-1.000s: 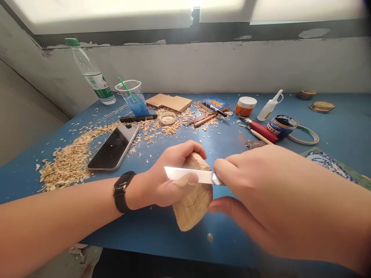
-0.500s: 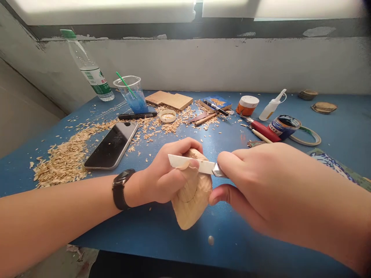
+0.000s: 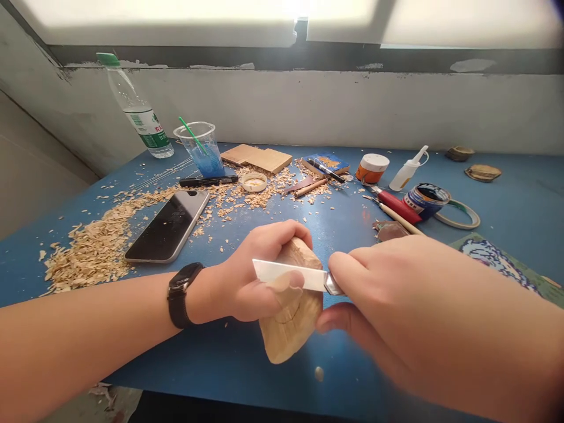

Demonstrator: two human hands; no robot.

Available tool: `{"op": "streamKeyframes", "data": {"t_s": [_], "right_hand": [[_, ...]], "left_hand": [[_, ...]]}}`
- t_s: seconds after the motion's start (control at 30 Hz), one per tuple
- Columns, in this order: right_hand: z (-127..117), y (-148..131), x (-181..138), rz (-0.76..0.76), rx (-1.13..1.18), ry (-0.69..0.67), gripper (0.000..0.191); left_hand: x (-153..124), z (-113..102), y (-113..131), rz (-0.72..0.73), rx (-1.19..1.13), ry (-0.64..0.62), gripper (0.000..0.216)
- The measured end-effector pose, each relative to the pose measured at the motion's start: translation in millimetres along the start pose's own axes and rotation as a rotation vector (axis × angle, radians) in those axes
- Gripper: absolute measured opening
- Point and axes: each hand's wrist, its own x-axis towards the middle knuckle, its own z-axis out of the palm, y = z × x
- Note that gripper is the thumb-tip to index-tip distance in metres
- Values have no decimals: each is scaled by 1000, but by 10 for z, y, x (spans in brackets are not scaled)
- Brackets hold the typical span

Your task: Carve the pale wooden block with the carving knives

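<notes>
A pale, partly carved block of wood [image 3: 288, 338] is gripped in my left hand [image 3: 253, 282], whose thumb lies along its face. My right hand [image 3: 379, 294] is wrapped round a utility knife, most of its handle hidden in the fist. The knife's broad blade [image 3: 282, 275] points left across the wood, just beside my left thumb. A thin curled shaving hangs at the lower edge of the blade. A curved dark line is drawn on the wood below it. My right thumb is near the wood's right edge.
Wood shavings [image 3: 88, 252] are heaped on the blue table [image 3: 194, 364] at left, beside a phone [image 3: 170, 226]. Behind stand a water bottle [image 3: 147, 126] and a cup of blue liquid [image 3: 207, 158]. At right lie a red-handled tool [image 3: 399, 205], a jar [image 3: 372, 169] and a tape roll [image 3: 462, 214].
The knife blade has slid down the wood toward me, and the curled shaving has moved lower with it. Both hands sit slightly lower in view; the camera has tilted up a little.
</notes>
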Motion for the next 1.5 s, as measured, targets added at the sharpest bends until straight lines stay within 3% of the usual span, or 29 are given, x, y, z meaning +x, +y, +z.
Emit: {"op": "streamKeyframes", "data": {"t_s": [0.27, 0.5, 0.67, 0.93, 1.23, 1.5], "right_hand": [[44, 35, 39, 70, -61, -17, 32], [21, 98, 45, 184, -85, 48, 65], [-13, 78, -21, 133, -44, 12, 51], [4, 142, 16, 182, -18, -165, 31], [64, 243, 83, 118, -7, -131, 40], [100, 264, 171, 152, -65, -135, 50]], "left_hand": [[-3, -36, 40, -161, -35, 27, 58], [-23, 3, 84, -248, -146, 76, 55], [-20, -17, 21, -270, -193, 16, 62], [21, -27, 50, -346, -116, -33, 44], [-22, -97, 15, -321, -90, 27, 48], [-32, -120, 9, -317, -49, 76, 48]]}}
